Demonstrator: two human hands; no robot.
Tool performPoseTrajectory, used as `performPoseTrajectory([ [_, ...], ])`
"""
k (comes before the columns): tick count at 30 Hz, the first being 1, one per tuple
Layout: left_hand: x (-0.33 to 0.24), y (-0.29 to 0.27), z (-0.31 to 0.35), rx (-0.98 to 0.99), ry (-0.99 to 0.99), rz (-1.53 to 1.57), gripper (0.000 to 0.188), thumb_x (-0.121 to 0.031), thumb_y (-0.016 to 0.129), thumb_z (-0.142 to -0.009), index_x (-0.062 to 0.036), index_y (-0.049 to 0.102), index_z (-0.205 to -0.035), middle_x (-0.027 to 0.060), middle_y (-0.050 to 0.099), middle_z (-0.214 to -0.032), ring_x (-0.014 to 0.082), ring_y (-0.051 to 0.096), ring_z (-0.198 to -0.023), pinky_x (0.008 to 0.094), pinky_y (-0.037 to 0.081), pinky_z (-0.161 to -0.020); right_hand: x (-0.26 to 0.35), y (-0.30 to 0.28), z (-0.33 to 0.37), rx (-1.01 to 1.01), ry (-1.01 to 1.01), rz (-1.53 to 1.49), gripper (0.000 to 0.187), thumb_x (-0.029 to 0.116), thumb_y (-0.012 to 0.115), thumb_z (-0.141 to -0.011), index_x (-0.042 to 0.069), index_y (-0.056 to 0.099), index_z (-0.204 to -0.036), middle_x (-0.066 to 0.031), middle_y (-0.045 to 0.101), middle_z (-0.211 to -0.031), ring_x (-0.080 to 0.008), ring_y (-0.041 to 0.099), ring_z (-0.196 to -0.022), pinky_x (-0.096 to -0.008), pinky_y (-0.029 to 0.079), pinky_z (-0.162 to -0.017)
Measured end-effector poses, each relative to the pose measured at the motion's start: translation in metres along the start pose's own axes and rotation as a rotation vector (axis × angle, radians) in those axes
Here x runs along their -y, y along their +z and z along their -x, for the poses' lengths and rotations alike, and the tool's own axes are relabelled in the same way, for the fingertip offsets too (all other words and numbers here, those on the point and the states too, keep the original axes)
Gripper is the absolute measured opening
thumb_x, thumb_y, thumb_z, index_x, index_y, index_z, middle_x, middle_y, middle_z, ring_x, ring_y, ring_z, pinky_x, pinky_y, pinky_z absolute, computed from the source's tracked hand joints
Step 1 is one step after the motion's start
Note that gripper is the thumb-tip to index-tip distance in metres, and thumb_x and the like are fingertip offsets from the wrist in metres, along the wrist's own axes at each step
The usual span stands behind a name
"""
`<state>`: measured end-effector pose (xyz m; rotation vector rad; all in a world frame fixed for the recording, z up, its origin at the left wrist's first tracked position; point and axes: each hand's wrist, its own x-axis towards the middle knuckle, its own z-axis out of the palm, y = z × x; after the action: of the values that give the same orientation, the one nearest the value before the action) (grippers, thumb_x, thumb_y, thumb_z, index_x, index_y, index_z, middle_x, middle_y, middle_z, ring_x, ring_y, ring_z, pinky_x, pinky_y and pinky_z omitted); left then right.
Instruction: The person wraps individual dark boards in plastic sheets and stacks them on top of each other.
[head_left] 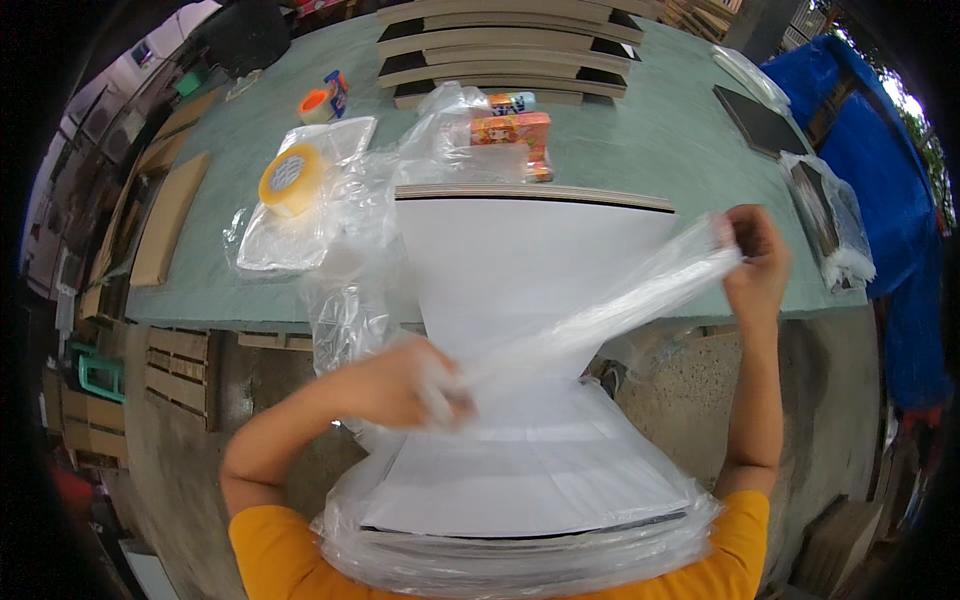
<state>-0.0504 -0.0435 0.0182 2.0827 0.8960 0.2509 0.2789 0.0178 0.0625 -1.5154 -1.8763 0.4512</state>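
Bits and pieces around the table [675,135]
On the table's left half sits a yellow tape roll [290,182], with a smaller orange roll [314,104] farther back; boards [510,70] are stacked along its far edge, and a dark panel [757,120] lies near its right edge. Beyond that edge hangs a tarp [860,150] (bright blue, creased). By its near left corner: a pallet [178,375], a green stool [100,374].

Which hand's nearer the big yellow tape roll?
Left. The left hand is nearer the body and a little right of the yellow tape roll; the right hand is well off to its right, past the white sheet.
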Motion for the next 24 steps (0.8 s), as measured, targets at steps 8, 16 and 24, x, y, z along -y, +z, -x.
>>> performPoseTrajectory([
  [8,0.031,-0.057,-0.005,-1.202,-0.113,-0.638,0.046,0.007,0.052,-0.066,-0.0092,0.050,-0.109,0.0099,0.050,-0.091,0.0187,0.048,-0.063,0.0287,0.044,-0.056,-0.003,0.051,0.008,-0.231,-0.448,0.278,0.070,-0.011,0.044,-0.050,0.010,0.045,-0.116,-0.0121,0.045,-0.112,-0.0302,0.044,-0.099,-0.0394,0.034,-0.085],
  [16,0.012,-0.043,0.004,-0.916,0.133,-0.581,0.053,0.000,0.059,-0.058,-0.0109,0.053,-0.110,0.0105,0.053,-0.084,0.0171,0.052,-0.060,0.0275,0.044,-0.051,-0.026,0.016,0.023,-0.121,-0.293,-0.216,0.046,-0.014,0.046,-0.054,0.005,0.064,-0.091,-0.0106,0.054,-0.090,-0.0186,0.051,-0.081,-0.0253,0.040,-0.073],
  [24,0.142,0.038,0.044,-0.378,-0.182,0.820,0.043,-0.018,0.068,-0.061,0.0008,0.051,-0.096,0.0075,0.055,-0.069,0.0116,0.049,-0.052,0.0248,0.040,-0.042,-0.103,0.079,0.063,0.587,0.672,-1.349,0.022,0.006,0.061,-0.062,-0.001,0.053,-0.081,-0.0084,0.054,-0.067,-0.0164,0.052,-0.055,-0.0240,0.041,-0.049],
])
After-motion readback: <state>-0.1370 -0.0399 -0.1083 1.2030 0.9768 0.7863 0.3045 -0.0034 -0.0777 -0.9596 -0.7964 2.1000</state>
